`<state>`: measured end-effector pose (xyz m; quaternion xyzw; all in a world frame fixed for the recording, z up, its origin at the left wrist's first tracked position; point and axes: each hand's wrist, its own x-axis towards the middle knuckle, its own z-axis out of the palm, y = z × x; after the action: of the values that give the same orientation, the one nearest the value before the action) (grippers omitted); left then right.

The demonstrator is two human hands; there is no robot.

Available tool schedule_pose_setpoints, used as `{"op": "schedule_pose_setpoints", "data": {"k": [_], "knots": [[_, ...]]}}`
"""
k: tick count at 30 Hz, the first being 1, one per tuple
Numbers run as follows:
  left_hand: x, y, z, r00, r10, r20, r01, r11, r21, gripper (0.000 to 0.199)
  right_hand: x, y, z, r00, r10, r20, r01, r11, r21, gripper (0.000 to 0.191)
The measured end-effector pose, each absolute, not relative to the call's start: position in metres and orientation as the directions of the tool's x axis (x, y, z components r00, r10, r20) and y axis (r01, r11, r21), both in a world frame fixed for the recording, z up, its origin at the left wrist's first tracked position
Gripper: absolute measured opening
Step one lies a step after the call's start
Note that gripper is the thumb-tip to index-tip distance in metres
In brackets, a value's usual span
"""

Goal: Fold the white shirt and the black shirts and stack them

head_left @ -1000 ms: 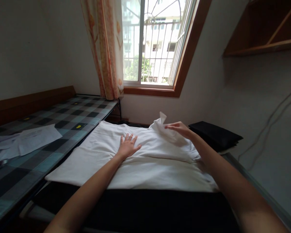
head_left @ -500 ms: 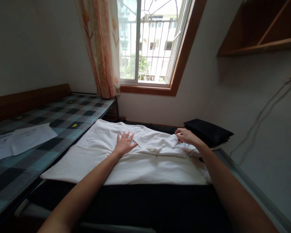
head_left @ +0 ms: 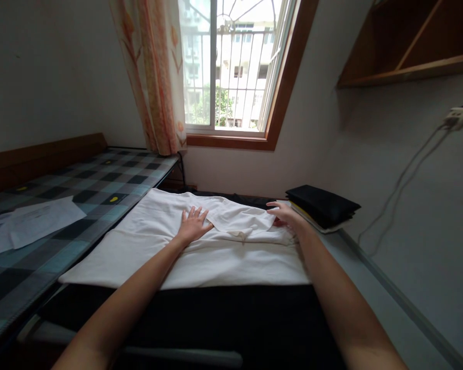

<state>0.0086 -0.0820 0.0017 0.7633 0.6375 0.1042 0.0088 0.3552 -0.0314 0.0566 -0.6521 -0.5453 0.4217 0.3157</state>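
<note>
- White garment [head_left: 200, 241] lies spread flat on a dark surface [head_left: 231, 324], in the middle of the view, collar end toward the window [head_left: 231, 67].
- Left hand [head_left: 192, 224]: open, palm down, fingers spread, pressing the upper middle of the cloth. No grip on anything, just pinning.
- Right hand [head_left: 285, 215]: at the garment's far right edge, fingers extended and resting on or just over the cloth. Looks loose rather than closed; cannot tell for sure whether it pinches the edge.
- Folded flap [head_left: 241, 218] (sleeve or shoulder part) already lies turned inward across the upper part, between the two hands. Judged: first fold on the right side is down.
- Left side of the garment is unfolded, and the lower body is at full length; no lengthwise fold visible. Judged: early stage, most folding left.
- Some wrinkles around the flap, not smoothed out yet.
- Black folded stack [head_left: 321, 205] sits just beyond the right hand, near the wall, apart from the white cloth.
- Checked bed [head_left: 100, 185] to the left carries papers [head_left: 38, 218], well apart from the work.
</note>
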Motion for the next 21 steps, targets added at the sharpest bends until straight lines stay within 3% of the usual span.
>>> {"op": "schedule_pose_setpoints", "data": {"k": [5,15,21], "knots": [[0.004,-0.077,0.001,0.158,0.979,0.125,0.958,-0.183,0.222,0.057,0.364,-0.029,0.039,-0.075,0.974,-0.216,0.446,-0.161,-0.880,0.048],[0.008,-0.055,0.017,-0.086,0.987,0.139,0.822,-0.008,0.569,0.033,0.374,-0.035,0.038,-0.195,0.965,-0.174,0.483,-0.060,-0.874,0.034],[0.041,-0.017,0.029,-0.060,0.992,0.113,0.621,-0.052,0.782,0.050,0.374,-0.032,0.038,-0.189,0.968,-0.164,0.564,-0.029,-0.825,0.030]]}}
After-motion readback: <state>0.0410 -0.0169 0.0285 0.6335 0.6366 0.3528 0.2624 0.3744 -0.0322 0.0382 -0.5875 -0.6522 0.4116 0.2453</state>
